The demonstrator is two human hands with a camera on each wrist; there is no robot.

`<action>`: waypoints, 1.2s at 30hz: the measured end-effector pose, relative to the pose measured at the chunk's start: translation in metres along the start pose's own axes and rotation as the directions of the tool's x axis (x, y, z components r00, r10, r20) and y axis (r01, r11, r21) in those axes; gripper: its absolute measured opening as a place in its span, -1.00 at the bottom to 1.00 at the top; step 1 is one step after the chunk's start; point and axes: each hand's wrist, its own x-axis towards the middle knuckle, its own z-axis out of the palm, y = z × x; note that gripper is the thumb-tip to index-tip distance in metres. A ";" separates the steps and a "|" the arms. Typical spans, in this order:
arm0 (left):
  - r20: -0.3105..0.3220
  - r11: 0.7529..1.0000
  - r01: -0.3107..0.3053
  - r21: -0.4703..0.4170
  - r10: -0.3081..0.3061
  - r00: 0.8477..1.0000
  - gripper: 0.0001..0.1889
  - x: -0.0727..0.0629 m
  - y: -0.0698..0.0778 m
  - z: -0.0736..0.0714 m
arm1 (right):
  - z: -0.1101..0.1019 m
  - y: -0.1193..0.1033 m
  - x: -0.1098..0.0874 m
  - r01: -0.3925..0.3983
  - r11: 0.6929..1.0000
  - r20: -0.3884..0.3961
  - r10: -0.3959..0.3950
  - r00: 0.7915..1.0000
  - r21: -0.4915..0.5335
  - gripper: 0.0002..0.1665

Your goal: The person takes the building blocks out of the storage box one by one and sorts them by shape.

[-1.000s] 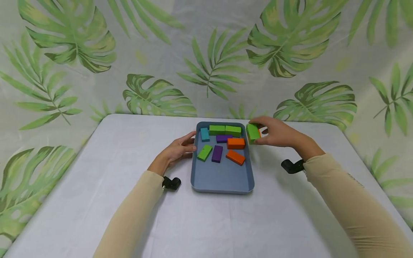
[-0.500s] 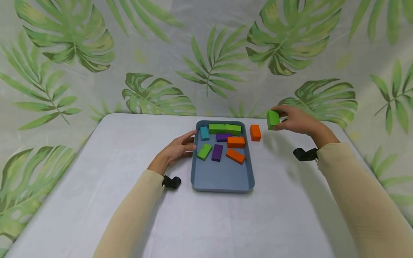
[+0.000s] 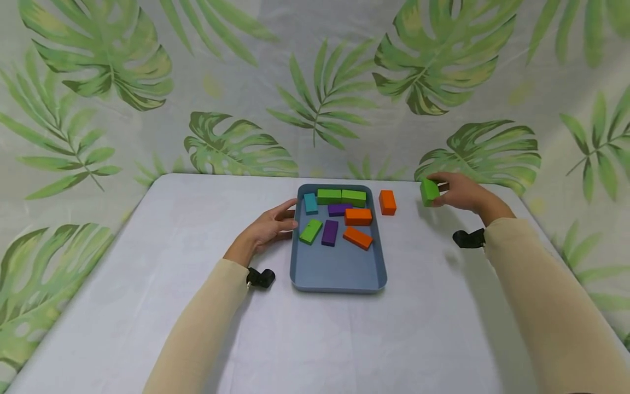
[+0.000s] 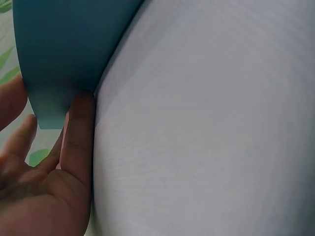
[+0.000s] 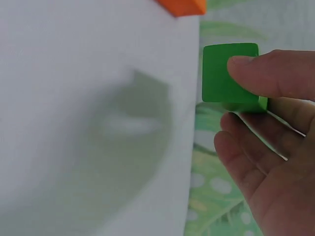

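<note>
Currently, the right hand (image 3: 460, 191) pinches a green block (image 3: 429, 193) above the counter (image 3: 423, 306), right of a lone orange block (image 3: 387, 202); the left hand (image 3: 266, 230), unclenched, touches the tray (image 3: 339, 269) at left.

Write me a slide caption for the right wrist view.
Right hand pinches a green block, with an orange block at the frame's top edge and a white tabletop at left.

There are four green blocks (image 3: 329, 197), three orange blocks (image 3: 358, 217), two purple blocks (image 3: 330, 233), one blue block (image 3: 311, 204) (ten together), and one tray (image 3: 339, 271).
</note>
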 end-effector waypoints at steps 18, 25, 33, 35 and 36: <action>0.027 0.999 -0.022 -0.037 0.023 0.999 -0.24 -0.002 0.000 -0.001 | 0.022 0.015 0.021 -0.110 0.990 0.064 0.105 0.992 0.092 -0.06; 0.023 0.999 -0.028 -0.032 0.029 0.999 -0.24 -0.002 0.000 -0.002 | 0.027 0.008 0.025 -0.071 0.990 0.058 0.064 0.996 0.119 -0.09; 0.034 0.999 -0.032 -0.026 0.033 0.999 -0.24 -0.002 -0.002 -0.003 | 0.040 -0.001 0.033 -0.030 0.989 0.062 0.021 0.998 0.144 -0.12; 0.041 0.999 -0.033 -0.030 0.034 0.999 -0.24 -0.002 -0.002 -0.002 | 0.042 -0.002 0.034 -0.032 0.989 0.063 0.023 0.998 0.144 -0.13; 0.045 0.999 -0.033 -0.031 0.035 0.998 -0.24 -0.002 -0.002 -0.002 | 0.043 -0.003 0.034 -0.034 0.990 0.063 0.025 0.998 0.138 -0.13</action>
